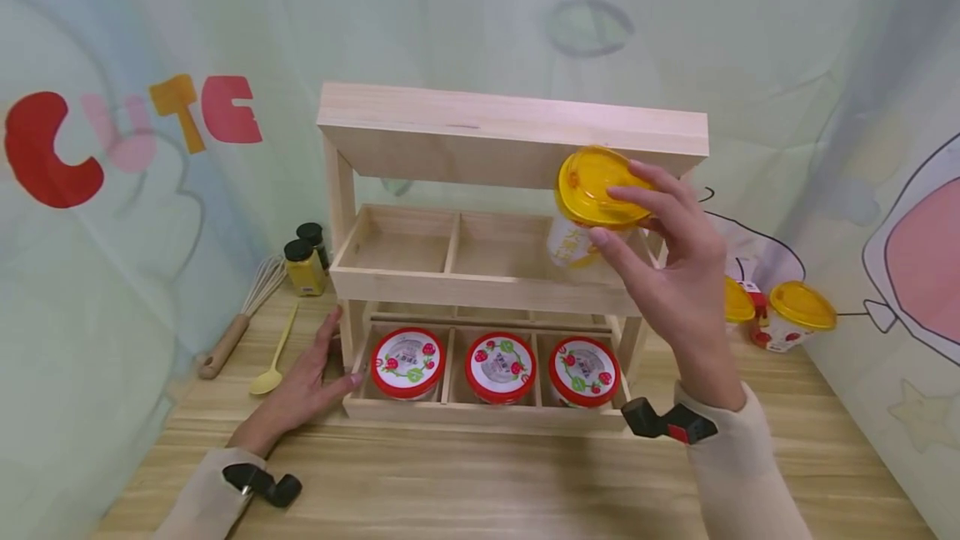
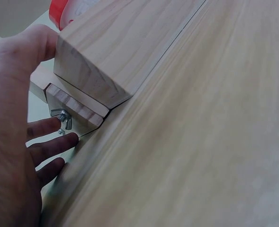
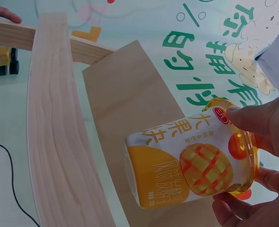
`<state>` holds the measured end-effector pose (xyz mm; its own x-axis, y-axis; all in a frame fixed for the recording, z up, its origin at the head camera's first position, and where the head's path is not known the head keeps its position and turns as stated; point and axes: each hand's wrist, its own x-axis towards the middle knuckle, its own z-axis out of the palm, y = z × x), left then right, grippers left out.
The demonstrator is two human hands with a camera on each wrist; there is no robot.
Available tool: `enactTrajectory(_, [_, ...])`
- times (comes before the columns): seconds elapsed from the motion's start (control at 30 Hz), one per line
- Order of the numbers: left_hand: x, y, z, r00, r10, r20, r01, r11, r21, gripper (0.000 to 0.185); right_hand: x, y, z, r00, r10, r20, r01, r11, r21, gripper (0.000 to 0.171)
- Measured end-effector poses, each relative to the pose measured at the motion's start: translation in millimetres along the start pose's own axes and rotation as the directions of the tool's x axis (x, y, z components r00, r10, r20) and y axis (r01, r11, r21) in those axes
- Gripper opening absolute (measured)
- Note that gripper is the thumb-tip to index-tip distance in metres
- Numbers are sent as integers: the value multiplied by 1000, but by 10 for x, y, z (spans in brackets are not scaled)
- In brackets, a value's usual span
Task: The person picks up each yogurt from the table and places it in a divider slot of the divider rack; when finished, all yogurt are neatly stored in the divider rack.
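Observation:
My right hand [image 1: 660, 240] grips a yellow-lidded mango cup [image 1: 592, 198] by its lid, tilted, over the right end of the wooden rack's [image 1: 480, 282] upper shelf. The right wrist view shows the cup [image 3: 186, 165] on its side with fingers [image 3: 262, 118] round the lid. My left hand [image 1: 307, 382] lies flat on the table with straight fingers against the rack's lower left corner [image 2: 82, 85]. Three red strawberry-lidded cups [image 1: 498, 367] fill the lower shelf's compartments.
Two more yellow-lidded cups [image 1: 787, 315] stand on the table right of the rack. Two spice jars [image 1: 303, 261], a whisk [image 1: 240, 315] and a yellow spoon [image 1: 273, 357] lie to the left. Printed fabric walls close in behind and at both sides.

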<state>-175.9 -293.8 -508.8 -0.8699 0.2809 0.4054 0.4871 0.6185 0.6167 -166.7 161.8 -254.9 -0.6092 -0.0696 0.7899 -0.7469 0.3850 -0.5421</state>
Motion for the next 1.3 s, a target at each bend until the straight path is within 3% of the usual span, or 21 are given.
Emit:
enactTrajectory(0.4, [-4, 0, 4, 1000, -14, 10, 14, 1000, -10, 117, 62, -40, 269, 1000, -17, 17, 15, 997, 76, 40])
enactTrajectory(0.73, [-3, 0, 7, 999, -38, 20, 38, 999, -3, 118, 113, -94, 523, 998, -1, 58, -3, 998, 69, 38])
enactTrajectory(1.0, [9, -5, 9, 1000, -19, 12, 19, 1000, 4, 117, 122, -120, 738, 994, -10, 112, 5, 999, 47, 38])
enactTrajectory(1.3, [12, -28, 10, 1000, 2, -1, -2, 1000, 10, 117, 155, -150, 1034, 989, -34, 146, 15, 991, 130, 35])
